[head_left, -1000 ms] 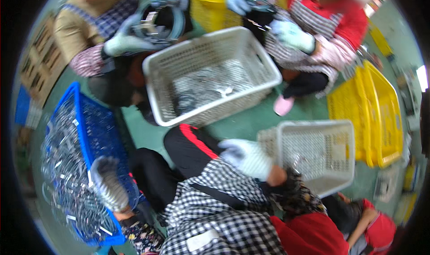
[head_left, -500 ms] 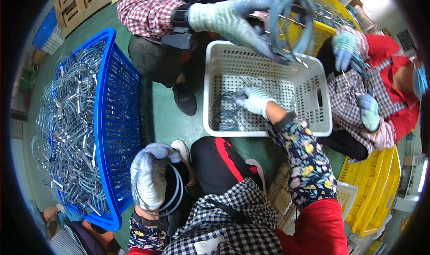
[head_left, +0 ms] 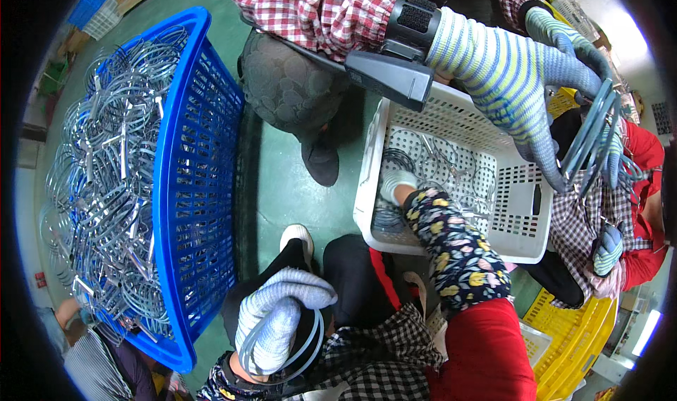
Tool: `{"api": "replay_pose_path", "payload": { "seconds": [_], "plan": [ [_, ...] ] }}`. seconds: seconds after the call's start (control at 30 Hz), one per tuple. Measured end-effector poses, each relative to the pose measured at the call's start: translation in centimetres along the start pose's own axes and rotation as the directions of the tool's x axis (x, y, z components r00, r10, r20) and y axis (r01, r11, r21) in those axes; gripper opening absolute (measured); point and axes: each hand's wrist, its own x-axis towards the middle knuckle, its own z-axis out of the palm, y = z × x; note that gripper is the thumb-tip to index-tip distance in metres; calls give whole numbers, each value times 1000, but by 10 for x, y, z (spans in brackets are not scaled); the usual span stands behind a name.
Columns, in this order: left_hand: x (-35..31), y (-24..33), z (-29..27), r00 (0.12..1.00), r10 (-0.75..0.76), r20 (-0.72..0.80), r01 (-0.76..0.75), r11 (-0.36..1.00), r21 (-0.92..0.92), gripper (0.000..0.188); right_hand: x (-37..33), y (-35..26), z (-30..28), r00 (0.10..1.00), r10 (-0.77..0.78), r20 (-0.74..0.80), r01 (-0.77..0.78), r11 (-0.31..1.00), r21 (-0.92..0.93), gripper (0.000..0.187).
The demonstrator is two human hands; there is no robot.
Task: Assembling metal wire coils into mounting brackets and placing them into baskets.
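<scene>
My left hand (head_left: 278,327), in a white and grey knit glove, is closed around a coil of thin grey cable (head_left: 310,355) that hangs in loops below the fingers, over my lap. Inside a white perforated basket (head_left: 523,242), my gloved right hand (head_left: 396,184) reaches down among stacked coils of grey cable (head_left: 388,219) at the left side. Its fingers are mostly hidden among the coils. More loose cables with metal ends (head_left: 441,158) lie on the basket floor. Across from me, a co-worker's striped gloved hand (head_left: 515,84) carries several looped grey cables (head_left: 596,130) above the basket's right side.
To my left stands a large blue basket (head_left: 166,211) heaped with coiled cables with metal ends (head_left: 116,168). Another person in red (head_left: 645,189) sits at the right near stacked yellow crates (head_left: 568,337). A co-worker's dark boot (head_left: 321,161) rests on the green floor between the baskets.
The view has shifted, so the baskets sit farther right and lower. The co-worker's striped gloved hand has swung right with its cables. My right hand has moved down into the coils; my left still holds its coil.
</scene>
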Motion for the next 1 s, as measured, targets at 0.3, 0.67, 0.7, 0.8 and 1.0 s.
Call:
{"api": "replay_pose_path", "payload": {
  "seconds": [0.3,0.67,0.7,0.8,1.0],
  "plan": [
    [-6,5,12,998,-54,27,52,998,46,30,-176,45,-95,902,-332,-277,397,382,834,17],
    [-12,-6,41,723,596,351,-691,620,372,19,-371,17,-102,463,-622,-631,846,99,523,33],
    [-14,-6,40,731,640,237,-682,690,242,16,-350,39,-95,675,-416,-610,733,275,623,31],
    [-1,3,48,732,610,305,-661,525,535,14,-256,145,-67,819,266,-509,288,577,765,37],
    [-3,-15,41,911,411,15,-406,905,-127,16,-175,200,-20,949,215,-229,-206,977,62,61]
  ]
}}
